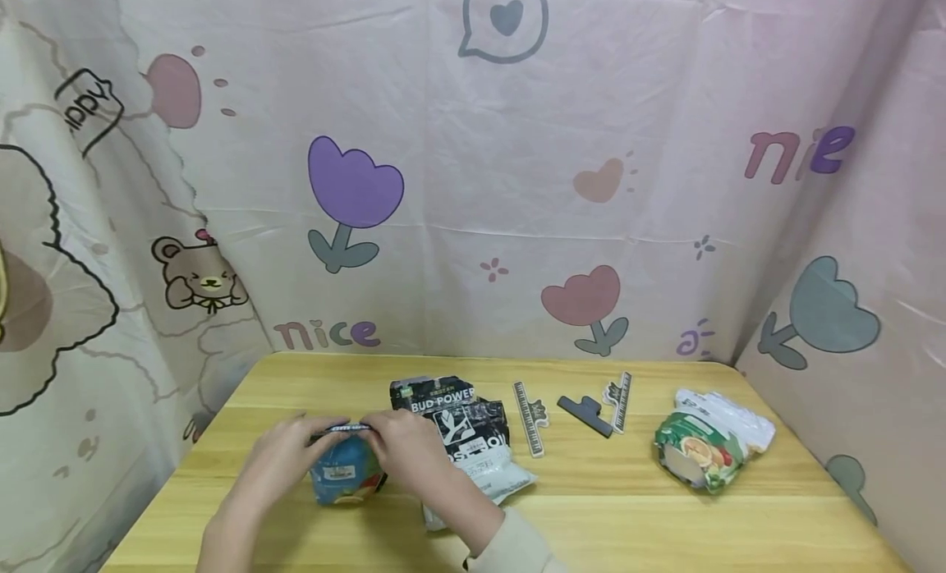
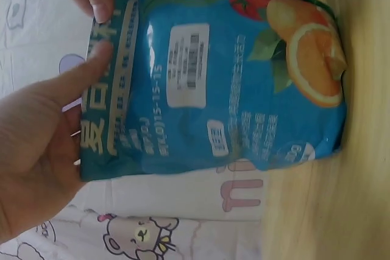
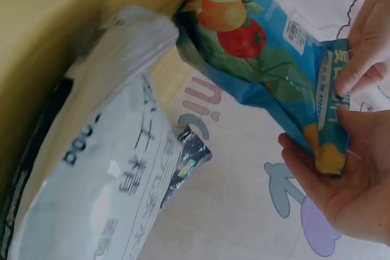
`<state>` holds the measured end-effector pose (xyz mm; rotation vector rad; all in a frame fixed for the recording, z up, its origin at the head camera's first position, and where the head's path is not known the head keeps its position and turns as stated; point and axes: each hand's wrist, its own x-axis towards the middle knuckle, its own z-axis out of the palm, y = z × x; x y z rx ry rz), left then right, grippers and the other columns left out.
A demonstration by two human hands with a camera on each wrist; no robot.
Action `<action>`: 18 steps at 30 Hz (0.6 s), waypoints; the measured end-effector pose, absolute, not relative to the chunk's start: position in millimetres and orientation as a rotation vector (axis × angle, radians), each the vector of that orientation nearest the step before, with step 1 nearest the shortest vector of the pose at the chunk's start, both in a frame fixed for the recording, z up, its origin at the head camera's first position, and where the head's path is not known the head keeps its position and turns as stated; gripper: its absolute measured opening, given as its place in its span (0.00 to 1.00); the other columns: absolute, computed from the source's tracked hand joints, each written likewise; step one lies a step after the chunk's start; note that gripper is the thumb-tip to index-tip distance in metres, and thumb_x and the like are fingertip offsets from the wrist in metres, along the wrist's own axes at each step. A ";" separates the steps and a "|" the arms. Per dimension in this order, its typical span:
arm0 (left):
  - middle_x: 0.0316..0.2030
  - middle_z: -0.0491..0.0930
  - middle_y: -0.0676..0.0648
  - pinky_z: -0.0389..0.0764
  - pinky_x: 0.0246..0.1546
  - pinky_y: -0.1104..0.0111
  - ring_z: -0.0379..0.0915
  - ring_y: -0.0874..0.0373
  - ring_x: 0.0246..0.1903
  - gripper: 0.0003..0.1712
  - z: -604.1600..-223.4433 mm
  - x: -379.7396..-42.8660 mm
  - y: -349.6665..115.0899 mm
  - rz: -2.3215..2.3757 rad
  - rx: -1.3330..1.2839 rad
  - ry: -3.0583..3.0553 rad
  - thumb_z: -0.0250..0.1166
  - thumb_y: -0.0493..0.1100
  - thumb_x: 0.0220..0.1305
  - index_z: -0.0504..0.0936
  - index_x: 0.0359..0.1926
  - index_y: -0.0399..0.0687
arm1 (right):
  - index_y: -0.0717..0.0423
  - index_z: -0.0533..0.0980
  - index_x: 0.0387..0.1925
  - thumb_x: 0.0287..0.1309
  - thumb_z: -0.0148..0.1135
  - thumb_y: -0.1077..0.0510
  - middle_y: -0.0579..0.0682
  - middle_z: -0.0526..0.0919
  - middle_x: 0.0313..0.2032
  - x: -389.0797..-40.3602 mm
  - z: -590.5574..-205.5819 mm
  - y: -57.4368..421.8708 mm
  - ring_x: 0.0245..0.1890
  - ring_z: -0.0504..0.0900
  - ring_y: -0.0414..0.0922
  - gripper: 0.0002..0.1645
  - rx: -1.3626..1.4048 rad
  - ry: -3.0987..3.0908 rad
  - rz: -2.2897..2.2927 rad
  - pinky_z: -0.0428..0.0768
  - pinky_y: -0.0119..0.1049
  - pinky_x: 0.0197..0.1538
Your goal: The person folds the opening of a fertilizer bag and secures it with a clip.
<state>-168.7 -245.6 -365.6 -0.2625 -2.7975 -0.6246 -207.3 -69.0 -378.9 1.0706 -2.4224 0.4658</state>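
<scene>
A blue plastic bag (image 1: 343, 472) printed with an orange and a tomato stands upright on the left part of the table. My left hand (image 1: 284, 450) pinches one end of its top edge, thumb on the near face, as the left wrist view shows. At the other end, by the yellow corner, my right hand (image 3: 356, 172) grips the same edge between thumb and fingers. White print and a barcode label (image 2: 187, 65) show on the bag's near face. To the right of it, under my right forearm, lie black and white bags (image 1: 480, 446).
Right of the black bag lies a piano-key patterned clip (image 1: 528, 417). A dark grey clip (image 1: 586, 415) and a second patterned clip (image 1: 623, 402) lie farther right. A green and white bag (image 1: 698, 448) rests near the table's right edge. Printed curtains (image 1: 443, 294) surround the wooden table (image 1: 599, 515).
</scene>
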 end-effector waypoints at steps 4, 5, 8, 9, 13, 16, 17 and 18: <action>0.36 0.83 0.45 0.74 0.39 0.47 0.75 0.40 0.41 0.10 -362.8 -168.2 -240.0 -0.543 -0.317 -2.703 0.66 0.40 0.56 0.85 0.40 0.48 | 0.47 0.82 0.40 0.61 0.58 0.52 0.40 0.84 0.35 -211.6 -381.0 -68.3 0.31 0.80 0.35 0.10 1.063 -2.380 0.511 0.75 0.22 0.31; 0.35 0.83 0.46 0.75 0.38 0.49 0.77 0.43 0.39 0.09 -362.4 -168.2 -238.7 -0.540 -0.320 -2.693 0.66 0.39 0.55 0.85 0.40 0.48 | 0.47 0.82 0.39 0.60 0.58 0.52 0.40 0.84 0.35 -212.6 -381.5 -68.1 0.30 0.80 0.35 0.10 1.063 -2.369 0.517 0.75 0.21 0.30; 0.34 0.83 0.46 0.77 0.34 0.52 0.79 0.47 0.35 0.08 -362.5 -168.2 -236.2 -0.542 -0.299 -2.690 0.66 0.37 0.56 0.85 0.38 0.49 | 0.47 0.83 0.36 0.58 0.61 0.54 0.39 0.84 0.32 -215.1 -382.5 -67.7 0.26 0.80 0.33 0.07 1.060 -2.335 0.522 0.73 0.19 0.27; 0.34 0.83 0.46 0.77 0.33 0.53 0.79 0.47 0.34 0.08 -363.0 -168.2 -235.8 -0.540 -0.288 -2.691 0.66 0.37 0.56 0.85 0.38 0.49 | 0.47 0.83 0.35 0.57 0.62 0.55 0.39 0.84 0.31 -216.0 -383.2 -67.7 0.25 0.79 0.33 0.06 1.057 -2.325 0.521 0.72 0.18 0.26; 0.33 0.83 0.44 0.77 0.26 0.55 0.79 0.46 0.30 0.08 -364.2 -167.6 -234.9 -0.530 -0.250 -2.685 0.66 0.37 0.55 0.86 0.38 0.49 | 0.45 0.84 0.33 0.54 0.64 0.57 0.39 0.83 0.25 -218.5 -385.1 -68.3 0.18 0.76 0.32 0.05 1.043 -2.282 0.470 0.67 0.17 0.19; 0.32 0.83 0.44 0.76 0.23 0.57 0.78 0.46 0.28 0.08 -364.3 -167.5 -234.4 -0.526 -0.236 -2.690 0.67 0.38 0.55 0.86 0.38 0.49 | 0.45 0.83 0.33 0.55 0.63 0.55 0.38 0.83 0.24 -219.4 -385.7 -67.9 0.16 0.75 0.31 0.05 1.039 -2.278 0.422 0.65 0.17 0.18; 0.32 0.83 0.44 0.76 0.23 0.57 0.78 0.46 0.28 0.08 -364.2 -167.2 -234.4 -0.526 -0.231 -2.695 0.66 0.38 0.55 0.86 0.38 0.50 | 0.45 0.83 0.33 0.56 0.63 0.55 0.38 0.83 0.25 -219.5 -385.6 -67.2 0.16 0.75 0.31 0.05 1.047 -2.281 0.421 0.66 0.17 0.19; 0.32 0.83 0.44 0.76 0.23 0.57 0.78 0.46 0.29 0.08 -364.0 -167.5 -234.5 -0.529 -0.236 -2.707 0.66 0.39 0.56 0.86 0.38 0.50 | 0.45 0.83 0.34 0.57 0.62 0.54 0.38 0.83 0.25 -219.4 -385.4 -66.4 0.17 0.76 0.31 0.05 1.052 -2.287 0.413 0.67 0.17 0.19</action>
